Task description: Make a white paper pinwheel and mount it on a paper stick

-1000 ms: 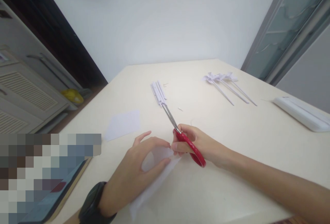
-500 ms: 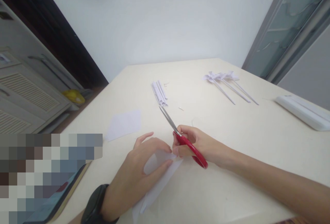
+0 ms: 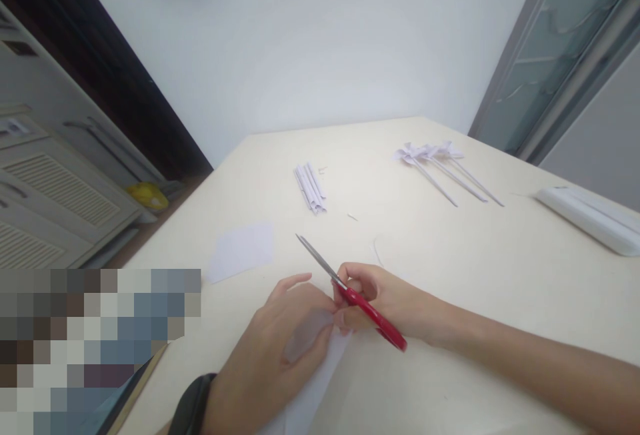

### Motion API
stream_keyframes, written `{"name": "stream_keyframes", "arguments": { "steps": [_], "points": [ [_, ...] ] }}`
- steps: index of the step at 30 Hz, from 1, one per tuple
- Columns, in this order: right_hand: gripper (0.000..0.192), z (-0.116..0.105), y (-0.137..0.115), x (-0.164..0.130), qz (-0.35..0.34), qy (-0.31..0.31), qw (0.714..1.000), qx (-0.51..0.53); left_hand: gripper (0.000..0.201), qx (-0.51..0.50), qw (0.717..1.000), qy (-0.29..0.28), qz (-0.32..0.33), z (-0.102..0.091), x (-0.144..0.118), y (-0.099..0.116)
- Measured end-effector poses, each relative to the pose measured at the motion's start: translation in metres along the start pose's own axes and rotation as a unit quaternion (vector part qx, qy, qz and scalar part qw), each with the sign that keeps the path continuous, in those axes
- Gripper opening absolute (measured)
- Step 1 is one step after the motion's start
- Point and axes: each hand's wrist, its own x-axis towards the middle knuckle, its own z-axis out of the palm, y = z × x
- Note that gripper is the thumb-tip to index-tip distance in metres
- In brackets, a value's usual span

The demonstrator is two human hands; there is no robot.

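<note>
1. The table (image 3: 500, 275) fills the near scene; the work sits at its near edge, a little left of centre.
2. The left hand (image 3: 280, 348) lies flat with fingers curled over a folded white paper (image 3: 320, 381), pinning it to the table. The paper runs from under that hand toward the near edge.
3. The right hand (image 3: 385, 301) is closed round the red handles of the scissors (image 3: 350, 291). The blades look shut and point far-left, clear of the paper. Its fingertips meet the left hand's at the paper's far end.
4. Judged step: creasing or lining up the fold, not cutting.
5. A cut would call for opening the blades and bringing them to the paper's edge.
6. Far off lie a paper square (image 3: 243, 251), rolled strips (image 3: 311, 188) and pinwheels (image 3: 440, 165).
</note>
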Motion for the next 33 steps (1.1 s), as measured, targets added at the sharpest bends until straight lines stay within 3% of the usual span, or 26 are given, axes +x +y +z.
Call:
{"name": "stream_keyframes", "arguments": {
  "steps": [6, 11, 14, 18, 23, 26, 33],
  "points": [
    [0.025, 0.001, -0.003, -0.001, -0.011, -0.009, 1.0, -0.016, 0.01, -0.099, 0.992, 0.009, -0.081, -0.004, -0.001, -0.001],
    [0.024, 0.001, -0.013, -0.006, -0.035, 0.041, 0.991, -0.12, 0.009, -0.318, 0.939, 0.034, -0.127, -0.012, -0.001, -0.011],
    [0.027, 0.002, -0.016, -0.011, -0.052, 0.065, 0.975, -0.206, 0.01, -0.404, 0.902, 0.062, -0.138, -0.014, -0.001, -0.017],
    [0.027, 0.005, -0.016, -0.018, -0.05, 0.047, 0.953, -0.295, 0.005, -0.461, 0.873, 0.086, -0.131, -0.013, -0.002, -0.019],
    [0.032, 0.013, -0.013, -0.019, -0.078, 0.093, 0.897, -0.425, 0.009, -0.494, 0.848, 0.069, -0.177, -0.011, -0.003, -0.016],
    [0.025, 0.015, -0.012, -0.017, -0.112, 0.105, 0.872, -0.465, 0.011, -0.489, 0.849, 0.048, -0.195, -0.011, -0.003, -0.015],
    [0.024, 0.012, -0.01, -0.015, -0.163, 0.108, 0.822, -0.535, 0.009, -0.455, 0.872, 0.066, -0.167, -0.013, -0.001, -0.015]
  ]
}}
